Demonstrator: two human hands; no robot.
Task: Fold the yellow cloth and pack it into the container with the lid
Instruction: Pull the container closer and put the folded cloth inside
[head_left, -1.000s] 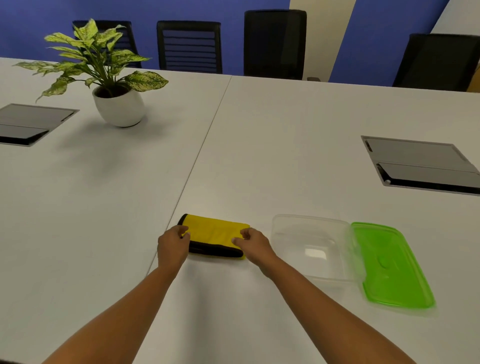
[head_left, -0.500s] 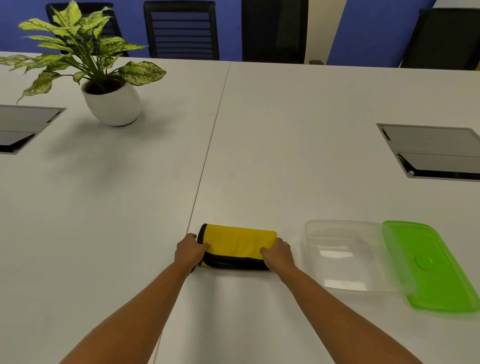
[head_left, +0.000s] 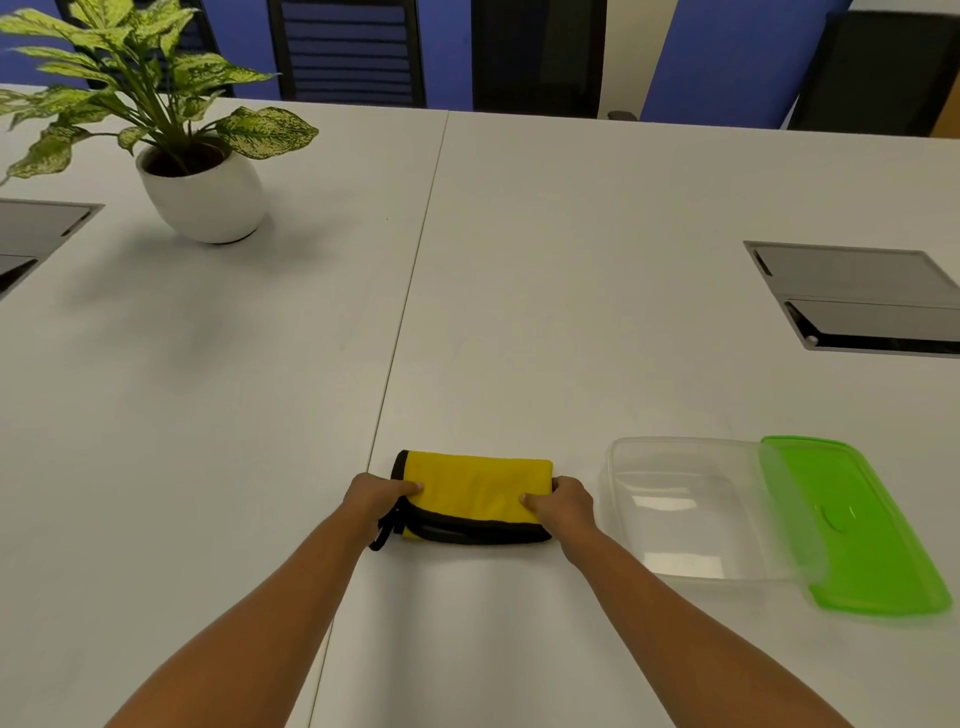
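Both arms reach forward, left hand (head_left: 375, 498) and right hand (head_left: 565, 502) each pinching an end of the folded yellow cloth (head_left: 475, 489).

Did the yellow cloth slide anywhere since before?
No. The yellow cloth still lies just right of the table seam, beside the clear container; only the camera shifted.

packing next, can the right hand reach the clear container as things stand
Probably yes: the right hand grips the yellow cloth just beside the clear container, whose green lid lies off, with bare table between.
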